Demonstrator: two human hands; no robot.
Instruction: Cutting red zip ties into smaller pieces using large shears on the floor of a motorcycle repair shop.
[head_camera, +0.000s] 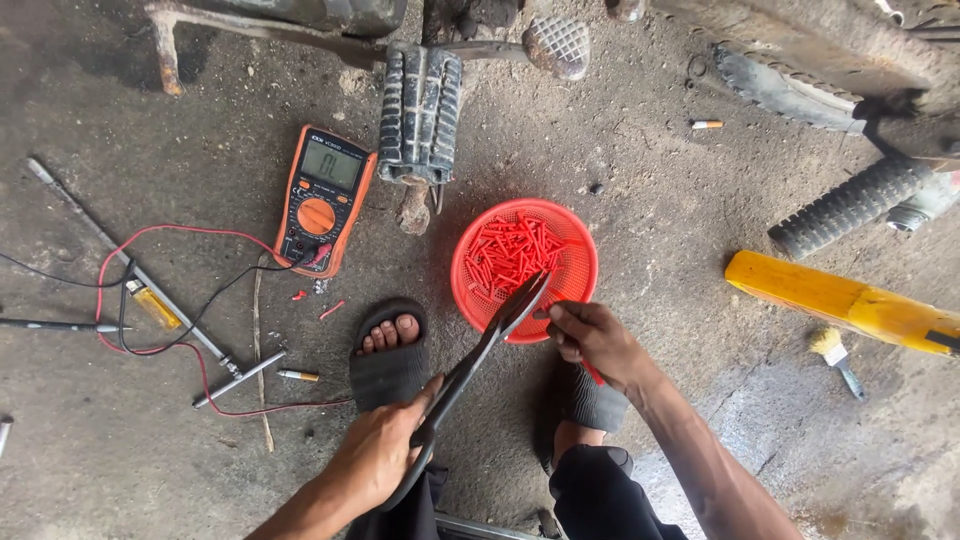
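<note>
Red plastic basket (575, 262) full of red tube pieces (510, 250); black scissors (470, 370). Orange multimeter (324, 198) with red and black leads (170, 300). Yellow bar (845, 300), black ribbed footpegs (420, 112), grey concrete floor (650, 170).

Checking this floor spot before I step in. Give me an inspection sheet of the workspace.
Surface: dusty concrete floor, stained.
Job's things: shears open over red basket of cut red tube pieces; red tube fed in.
Clutter: cigarette butts, lighter, brush, yellow bar, metal rod.
Hands: left hand grips shears; right hand holds tube at the blades.
Cables: red and black leads from orange multimeter.
Surroundings: motorcycle footpegs, tyre.
</note>
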